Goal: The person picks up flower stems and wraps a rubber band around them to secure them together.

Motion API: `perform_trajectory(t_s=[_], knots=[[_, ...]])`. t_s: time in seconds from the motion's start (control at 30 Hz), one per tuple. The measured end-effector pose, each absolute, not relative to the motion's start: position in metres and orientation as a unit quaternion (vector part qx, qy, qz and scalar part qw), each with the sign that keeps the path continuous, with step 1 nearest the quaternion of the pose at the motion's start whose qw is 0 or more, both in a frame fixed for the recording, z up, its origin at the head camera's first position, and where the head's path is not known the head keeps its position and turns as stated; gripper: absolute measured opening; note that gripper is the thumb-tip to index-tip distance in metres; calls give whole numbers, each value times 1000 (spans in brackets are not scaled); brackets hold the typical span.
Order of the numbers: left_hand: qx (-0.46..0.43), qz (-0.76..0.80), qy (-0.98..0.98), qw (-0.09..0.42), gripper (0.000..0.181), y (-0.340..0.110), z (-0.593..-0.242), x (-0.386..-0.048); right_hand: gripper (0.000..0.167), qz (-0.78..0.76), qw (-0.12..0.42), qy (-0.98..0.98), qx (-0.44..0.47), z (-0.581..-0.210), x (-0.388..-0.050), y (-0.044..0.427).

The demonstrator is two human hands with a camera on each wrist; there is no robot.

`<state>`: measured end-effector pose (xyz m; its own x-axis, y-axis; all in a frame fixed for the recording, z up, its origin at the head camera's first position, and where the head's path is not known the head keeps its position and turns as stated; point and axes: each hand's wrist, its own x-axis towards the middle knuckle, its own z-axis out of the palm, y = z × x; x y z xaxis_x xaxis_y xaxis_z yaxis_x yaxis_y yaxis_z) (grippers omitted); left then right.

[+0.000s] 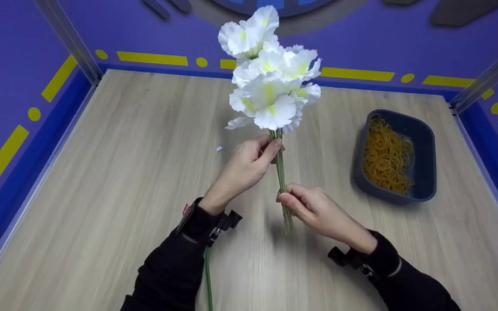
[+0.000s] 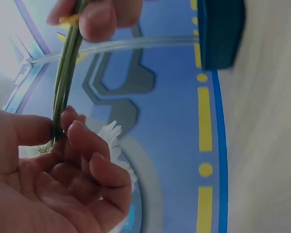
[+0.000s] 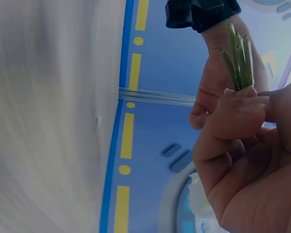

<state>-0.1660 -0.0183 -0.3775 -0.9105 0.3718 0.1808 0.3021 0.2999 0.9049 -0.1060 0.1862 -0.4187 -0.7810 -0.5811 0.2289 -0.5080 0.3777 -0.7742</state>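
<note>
A bunch of white flowers point(image 1: 270, 86) with yellow centres stands upright, held above the table. Just under the blossoms, my left hand point(image 1: 249, 162) pinches the green stems point(image 1: 280, 166) between thumb and fingers. My right hand point(image 1: 320, 211) grips the same stems lower down, near their cut ends. In the left wrist view a yellow rubber band point(image 2: 70, 20) shows at the stems by the right fingertips; whether it goes all the way round them is hidden. The right wrist view shows the stem ends point(image 3: 240, 60) sticking out past the right fingers.
To the right stands a dark plastic box point(image 1: 424, 172) with many yellow rubber bands point(image 1: 385, 160) in it. A small white scrap point(image 1: 219, 148) lies left of the bunch. One green stem point(image 1: 209, 280) shows beside the left sleeve. Blue panels point(image 1: 145, 34) border the wooden table point(image 1: 123, 151).
</note>
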Motion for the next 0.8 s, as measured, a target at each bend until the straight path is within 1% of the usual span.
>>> perform_trajectory(t_s=[0.07,0.17,0.23,0.37,0.43,0.5,0.63,0.8], knots=[[197,501,843,18,33,-19,-382,-169,18,-441,65,838,-316,-424,-108,184],[189,448,874,18,34,-19,-389,-175,25,-417,91,855,-294,-432,-111,179],[187,424,886,22,33,-18,-394,-177,28,-396,89,867,-290,-438,-113,177],[186,391,901,38,33,-16,-400,-179,29,-354,38,880,-316,-450,-115,174],[185,381,905,47,34,-15,-402,-180,29,-337,27,884,-323,-453,-116,173],[182,377,907,58,34,-14,-405,-180,30,-323,32,889,-323,-455,-116,173],[178,358,914,73,35,-12,-414,-183,33,-300,65,898,-315,-458,-115,173],[180,326,925,74,37,-7,-424,-184,34,-285,77,901,-320,-462,-115,173]])
